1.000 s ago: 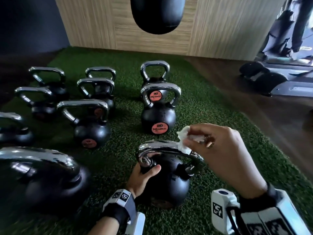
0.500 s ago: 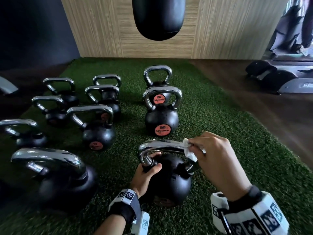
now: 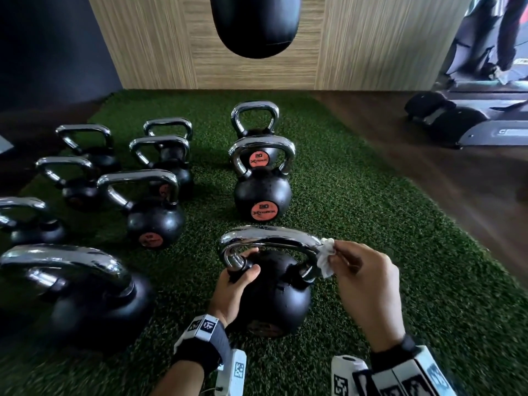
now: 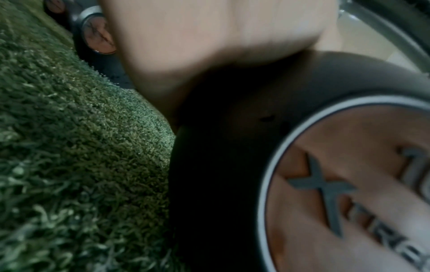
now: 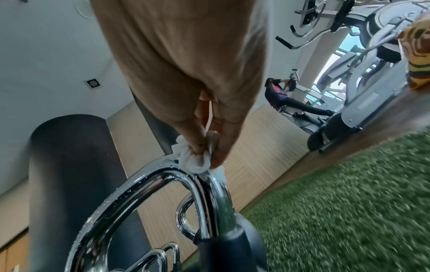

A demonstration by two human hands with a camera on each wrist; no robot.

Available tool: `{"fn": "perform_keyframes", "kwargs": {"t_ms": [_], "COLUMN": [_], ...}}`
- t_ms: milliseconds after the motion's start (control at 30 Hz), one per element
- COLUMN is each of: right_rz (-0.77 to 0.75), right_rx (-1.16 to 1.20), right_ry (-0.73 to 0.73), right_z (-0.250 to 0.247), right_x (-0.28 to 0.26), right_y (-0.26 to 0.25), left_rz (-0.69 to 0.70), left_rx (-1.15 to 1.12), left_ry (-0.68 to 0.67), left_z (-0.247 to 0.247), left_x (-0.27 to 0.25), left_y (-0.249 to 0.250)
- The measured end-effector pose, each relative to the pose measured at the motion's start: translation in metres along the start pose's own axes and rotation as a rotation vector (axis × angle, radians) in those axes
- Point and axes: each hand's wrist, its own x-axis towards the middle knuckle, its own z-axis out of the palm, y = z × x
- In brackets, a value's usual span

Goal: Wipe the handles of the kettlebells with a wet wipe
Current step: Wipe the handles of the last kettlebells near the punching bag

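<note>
A black kettlebell with a chrome handle stands on the green turf just in front of me. My left hand grips the left foot of that handle, where it meets the ball. My right hand pinches a crumpled white wet wipe against the handle's right bend. In the right wrist view the wipe sits bunched between fingertips on the wet chrome handle. The left wrist view is filled by my palm and the ball's orange label.
Several more kettlebells stand on the turf: two in a line ahead, a group to the left, a large one at near left. A black punching bag hangs ahead. Wood floor and gym machines lie right.
My right hand has slid the wipe along the handle from its top toward the right bend and lower. My left hand keeps its grip on the handle's left foot.
</note>
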Motion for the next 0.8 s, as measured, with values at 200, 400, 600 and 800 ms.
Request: {"fn": "perform_keyframes", "kwargs": {"t_ms": [200, 400, 600, 800], "right_rz": [0.333, 0.463, 0.323, -0.029], "right_rx": [0.369, 0.452, 0.225, 0.279], "right_ry": [-0.023, -0.151, -0.624, -0.688], "right_z": [0.018, 0.027, 0.005, -0.002], "right_x": [-0.016, -0.023, -0.022, -0.018], "right_y": [0.019, 0.031, 0.037, -0.009], "left_rz": [-0.063, -0.209, -0.221, -0.255], "left_rx": [0.008, 0.397, 1.453, 0.473], "left_ry": [0.055, 0.095, 0.005, -0.155], "left_z": [0.004, 0.005, -0.001, 0.018], "left_x": [-0.004, -0.017, -0.053, -0.063], "left_y": [0.006, 0.030, 0.086, 0.124]}}
